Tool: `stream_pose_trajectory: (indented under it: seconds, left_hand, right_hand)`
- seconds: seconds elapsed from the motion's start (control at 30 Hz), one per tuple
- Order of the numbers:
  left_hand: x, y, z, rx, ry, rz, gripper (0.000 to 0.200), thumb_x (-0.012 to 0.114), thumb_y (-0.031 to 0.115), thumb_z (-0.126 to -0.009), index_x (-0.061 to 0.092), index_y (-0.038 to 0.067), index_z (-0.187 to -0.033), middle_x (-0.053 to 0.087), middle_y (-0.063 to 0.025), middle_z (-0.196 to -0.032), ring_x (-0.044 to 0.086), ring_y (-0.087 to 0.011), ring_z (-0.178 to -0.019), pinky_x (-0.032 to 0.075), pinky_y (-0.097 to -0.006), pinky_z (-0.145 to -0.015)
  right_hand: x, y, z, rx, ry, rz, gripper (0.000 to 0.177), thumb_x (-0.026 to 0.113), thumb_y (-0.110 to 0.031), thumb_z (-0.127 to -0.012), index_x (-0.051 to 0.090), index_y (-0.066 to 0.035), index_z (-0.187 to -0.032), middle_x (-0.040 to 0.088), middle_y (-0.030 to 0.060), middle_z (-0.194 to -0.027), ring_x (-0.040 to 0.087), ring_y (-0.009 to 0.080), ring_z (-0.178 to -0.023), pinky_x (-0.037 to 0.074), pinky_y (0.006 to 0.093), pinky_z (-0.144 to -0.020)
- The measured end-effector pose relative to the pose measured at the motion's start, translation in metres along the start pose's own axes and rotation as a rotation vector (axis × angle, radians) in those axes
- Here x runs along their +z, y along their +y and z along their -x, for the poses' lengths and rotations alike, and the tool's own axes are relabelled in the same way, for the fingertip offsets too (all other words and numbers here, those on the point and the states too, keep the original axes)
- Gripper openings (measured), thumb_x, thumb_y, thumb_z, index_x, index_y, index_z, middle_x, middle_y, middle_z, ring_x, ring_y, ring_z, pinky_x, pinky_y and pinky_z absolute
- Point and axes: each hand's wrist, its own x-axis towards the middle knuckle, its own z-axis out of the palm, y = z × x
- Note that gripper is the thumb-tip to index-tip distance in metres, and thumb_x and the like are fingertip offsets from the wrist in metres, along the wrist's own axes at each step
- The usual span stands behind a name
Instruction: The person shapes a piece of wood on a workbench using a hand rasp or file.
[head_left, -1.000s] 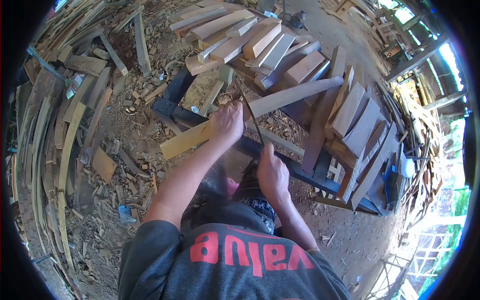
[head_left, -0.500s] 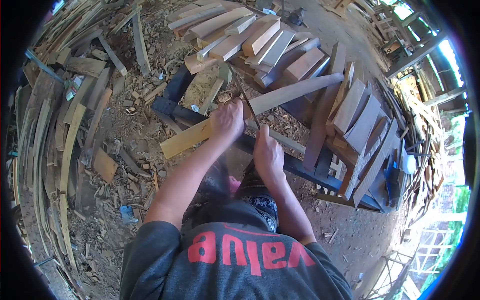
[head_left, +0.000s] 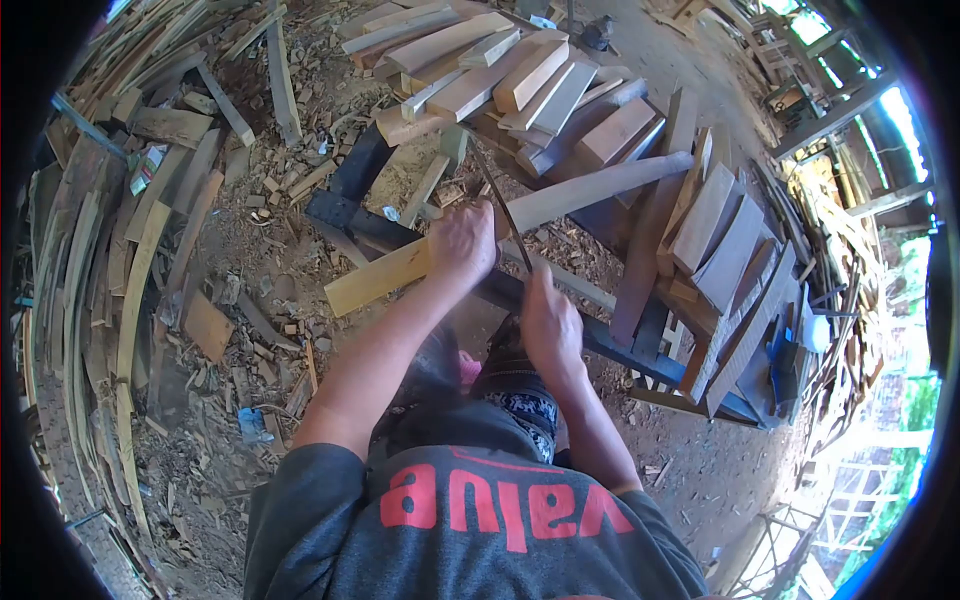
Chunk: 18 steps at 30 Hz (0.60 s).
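Observation:
A long pale wooden board (head_left: 585,190) lies slantwise over a dark metal frame (head_left: 375,228), its yellowish end toward the lower left. My left hand (head_left: 463,243) is closed around this board just left of a thin dark saw blade (head_left: 497,192). The blade crosses the board at a steep angle. Below the board, my right hand (head_left: 550,318) is wrapped round the near end of the saw; its handle is hidden by the fingers.
Several cut wood blocks (head_left: 530,75) are piled beyond the frame, and more planks (head_left: 715,235) lean at the right. Long offcuts (head_left: 140,310) lie along the left. Wood scraps cover the ground, with a crumpled blue item (head_left: 254,425) among them.
My right hand has moved slightly down and to the right with the saw. My left hand stays on the board, and the whole view has shifted a little.

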Motion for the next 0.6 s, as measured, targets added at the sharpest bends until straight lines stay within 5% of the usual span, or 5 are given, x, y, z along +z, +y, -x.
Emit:
stream_pose_trajectory:
  seconds: [0.1, 0.27, 0.6]
  left_hand:
    - [0.001, -0.001, 0.004, 0.036, 0.123, 0.031, 0.031, 0.077, 0.021, -0.069, 0.058, 0.006, -0.089, 0.068, -0.0143, -0.082, 0.067, -0.0308, -0.083, 0.055, -0.0409, -0.071]
    - [0.002, -0.001, 0.001, 0.032, 0.066, 0.02, 0.031, 0.076, 0.021, -0.071, 0.059, 0.006, -0.092, 0.069, -0.0145, -0.082, 0.067, -0.0303, -0.086, 0.056, -0.0393, -0.072]
    - [-0.001, 0.0, 0.002, 0.042, 0.061, 0.033, 0.031, 0.076, 0.022, -0.07, 0.059, 0.006, -0.09, 0.069, -0.0147, -0.082, 0.068, -0.0294, -0.087, 0.056, -0.0396, -0.072]
  right_hand:
    - [-0.016, 0.003, 0.035, 0.061, -0.082, 0.057, 0.012, 0.046, -0.013, -0.094, 0.041, -0.003, -0.099, 0.061, 0.0257, -0.07, 0.063, 0.0442, -0.068, 0.05, 0.0522, -0.06]
    - [0.004, -0.011, -0.013, -0.022, 0.033, 0.052, 0.014, 0.043, -0.016, -0.095, 0.04, -0.003, -0.098, 0.061, 0.026, -0.07, 0.063, 0.0442, -0.069, 0.049, 0.0532, -0.06]
    - [-0.009, -0.006, 0.022, 0.056, -0.019, 0.025, 0.014, 0.043, -0.016, -0.097, 0.039, -0.004, -0.101, 0.062, 0.0257, -0.074, 0.062, 0.0454, -0.068, 0.048, 0.0547, -0.058]
